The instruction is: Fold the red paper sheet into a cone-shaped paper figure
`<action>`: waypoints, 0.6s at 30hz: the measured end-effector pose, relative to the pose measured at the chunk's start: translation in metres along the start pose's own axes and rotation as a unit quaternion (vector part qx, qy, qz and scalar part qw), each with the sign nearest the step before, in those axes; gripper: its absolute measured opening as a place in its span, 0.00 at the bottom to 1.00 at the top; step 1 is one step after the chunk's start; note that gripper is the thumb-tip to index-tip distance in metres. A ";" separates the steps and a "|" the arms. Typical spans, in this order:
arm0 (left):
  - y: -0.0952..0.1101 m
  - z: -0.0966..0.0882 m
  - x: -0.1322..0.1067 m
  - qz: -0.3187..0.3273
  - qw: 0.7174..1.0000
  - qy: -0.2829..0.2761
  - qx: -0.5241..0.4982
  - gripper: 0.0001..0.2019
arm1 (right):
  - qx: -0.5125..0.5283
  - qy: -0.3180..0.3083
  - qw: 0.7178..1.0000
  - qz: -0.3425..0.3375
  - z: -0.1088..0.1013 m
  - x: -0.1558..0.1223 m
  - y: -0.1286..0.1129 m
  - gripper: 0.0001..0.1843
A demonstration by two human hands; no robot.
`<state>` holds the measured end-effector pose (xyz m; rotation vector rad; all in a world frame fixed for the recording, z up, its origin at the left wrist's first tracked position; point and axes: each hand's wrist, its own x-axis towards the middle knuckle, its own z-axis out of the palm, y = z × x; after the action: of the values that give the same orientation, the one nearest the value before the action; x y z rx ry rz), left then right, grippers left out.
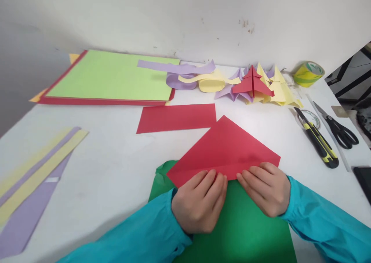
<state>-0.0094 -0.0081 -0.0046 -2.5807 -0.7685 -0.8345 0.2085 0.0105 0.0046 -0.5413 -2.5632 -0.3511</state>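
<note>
A red paper sheet (224, 147) folded into a triangle lies on a green sheet (246, 224) near the table's front edge. My left hand (199, 203) presses its fingertips flat on the folded bottom edge of the red paper, left of centre. My right hand (265, 187) presses the same edge just to the right, fingers stretched and close together. Both wrists wear teal sleeves. The two hands nearly touch each other at the fold.
A red paper strip (176, 117) lies behind the fold. A stack of green and red sheets (110, 77) sits back left, folded paper shapes (255, 83) and scrap strips back centre, tape roll (307, 73), utility knife (319, 139) and scissors (339, 128) right. Yellow and purple strips (34, 178) lie left.
</note>
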 end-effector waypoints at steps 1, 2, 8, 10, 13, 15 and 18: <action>0.001 0.000 0.001 0.003 1.000 -0.002 -0.002 0.14 | 0.001 0.003 1.000 -0.002 0.001 0.001 -0.001 0.12; 0.003 0.001 0.002 0.004 1.000 -0.002 -0.004 0.14 | 0.003 0.004 1.000 -0.005 0.001 0.001 -0.002 0.12; 0.017 0.008 0.014 -0.022 1.000 0.014 -0.003 0.13 | 0.014 -0.006 1.000 0.007 0.001 0.001 -0.005 0.13; 0.019 0.010 0.016 -0.027 1.000 0.011 -0.009 0.12 | 0.020 -0.004 1.000 0.012 0.002 0.001 -0.004 0.13; 0.020 0.010 0.015 -0.031 0.999 0.011 -0.011 0.13 | 0.034 0.002 0.999 0.012 0.003 0.001 -0.005 0.14; 0.018 0.008 0.011 -0.032 0.999 0.006 -0.007 0.13 | 0.036 0.008 0.999 0.015 0.004 0.001 -0.006 0.15; 0.015 0.005 0.005 -0.039 0.999 -0.005 -0.003 0.12 | 0.035 0.007 0.999 0.023 0.003 -0.002 -0.005 0.15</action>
<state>0.0049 -0.0158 -0.0072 -2.5761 -0.8772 -0.8488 0.2064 0.0066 0.0008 -0.5677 -2.5346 -0.2480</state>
